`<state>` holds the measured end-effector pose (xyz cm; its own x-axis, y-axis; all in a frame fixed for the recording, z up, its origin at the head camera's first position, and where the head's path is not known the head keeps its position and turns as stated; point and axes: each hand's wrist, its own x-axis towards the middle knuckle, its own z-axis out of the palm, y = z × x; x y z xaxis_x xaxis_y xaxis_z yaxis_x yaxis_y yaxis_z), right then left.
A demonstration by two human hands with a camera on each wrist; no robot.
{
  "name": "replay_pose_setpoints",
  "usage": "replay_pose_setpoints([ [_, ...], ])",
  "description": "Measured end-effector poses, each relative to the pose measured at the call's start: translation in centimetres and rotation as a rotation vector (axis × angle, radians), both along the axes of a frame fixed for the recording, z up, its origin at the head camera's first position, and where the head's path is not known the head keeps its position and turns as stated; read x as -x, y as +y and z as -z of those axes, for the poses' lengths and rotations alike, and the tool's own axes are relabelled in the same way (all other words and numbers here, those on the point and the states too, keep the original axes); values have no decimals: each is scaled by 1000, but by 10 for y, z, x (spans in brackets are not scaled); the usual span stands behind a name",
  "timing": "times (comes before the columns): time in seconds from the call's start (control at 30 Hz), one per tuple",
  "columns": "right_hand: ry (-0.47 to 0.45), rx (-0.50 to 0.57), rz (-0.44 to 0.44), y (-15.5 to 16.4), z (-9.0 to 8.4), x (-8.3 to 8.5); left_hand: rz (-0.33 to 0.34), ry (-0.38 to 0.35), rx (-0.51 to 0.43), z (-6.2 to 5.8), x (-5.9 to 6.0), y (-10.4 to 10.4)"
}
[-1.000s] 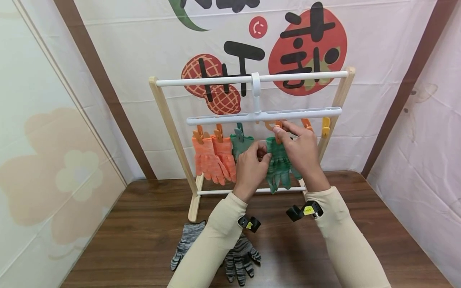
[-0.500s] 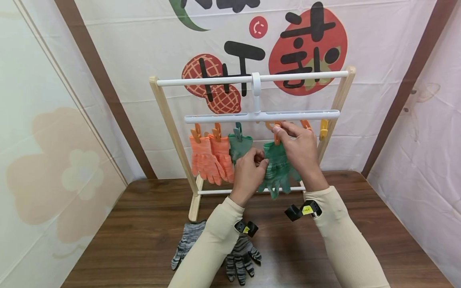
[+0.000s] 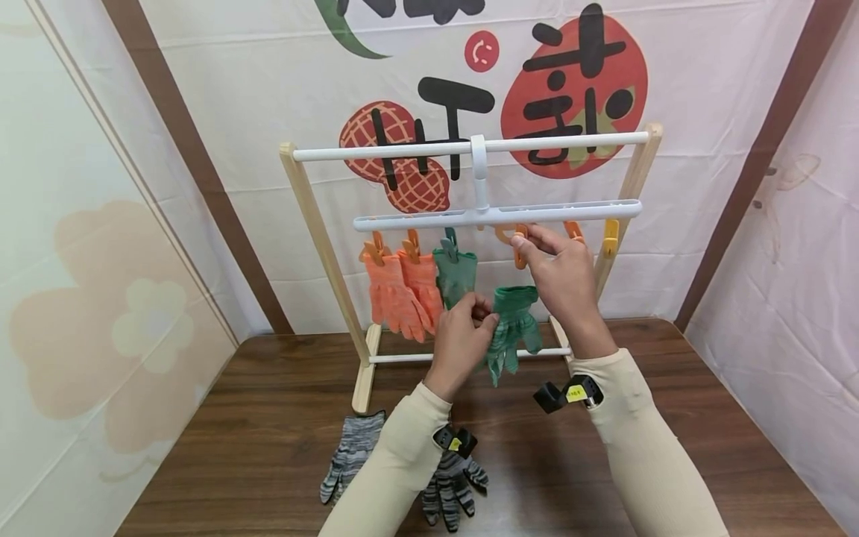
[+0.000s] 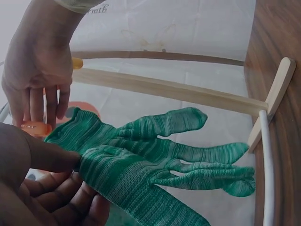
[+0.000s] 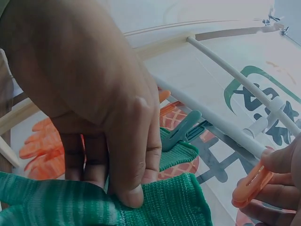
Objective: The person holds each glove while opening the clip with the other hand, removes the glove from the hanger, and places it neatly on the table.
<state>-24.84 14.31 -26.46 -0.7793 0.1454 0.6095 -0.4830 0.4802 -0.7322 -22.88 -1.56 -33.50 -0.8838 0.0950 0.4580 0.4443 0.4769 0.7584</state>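
Note:
A green knit glove (image 3: pixel 517 324) hangs from my left hand (image 3: pixel 463 339), whose thumb and fingers pinch it near the cuff. In the left wrist view the glove's fingers (image 4: pixel 188 122) spread loosely to the right. My right hand (image 3: pixel 567 283) pinches an orange clothespin (image 3: pixel 520 250) just below the white hanger bar (image 3: pixel 429 221). The glove's cuff is below the clothespin and apart from it. In the right wrist view the orange clothespin (image 5: pixel 251 186) has no cloth in it. Left of my hands another green glove (image 3: pixel 456 272) hangs from a dark green clothespin (image 3: pixel 450 246).
Two orange gloves (image 3: pixel 392 294) hang by orange clothespins at the hanger's left. A yellow clothespin (image 3: pixel 610 239) hangs at its right end. The wooden rack (image 3: pixel 322 246) stands on the brown table (image 3: pixel 268 440). Grey-black gloves (image 3: pixel 352 447) lie in front, partly behind my left sleeve.
The green glove has come down out of the orange clothespin, drawn down and slightly left by my left hand. My right hand stays at the clothespin; the hanger has swung slightly.

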Motion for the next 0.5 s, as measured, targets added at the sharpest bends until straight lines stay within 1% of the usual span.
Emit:
replay_pose_setpoints([
  [0.23,-22,-6,-23,0,1,-2,57,-49,-41,8,-10,1],
  [0.5,-44,-5,-44,1,1,-5,106,-89,-46,18,-20,7],
])
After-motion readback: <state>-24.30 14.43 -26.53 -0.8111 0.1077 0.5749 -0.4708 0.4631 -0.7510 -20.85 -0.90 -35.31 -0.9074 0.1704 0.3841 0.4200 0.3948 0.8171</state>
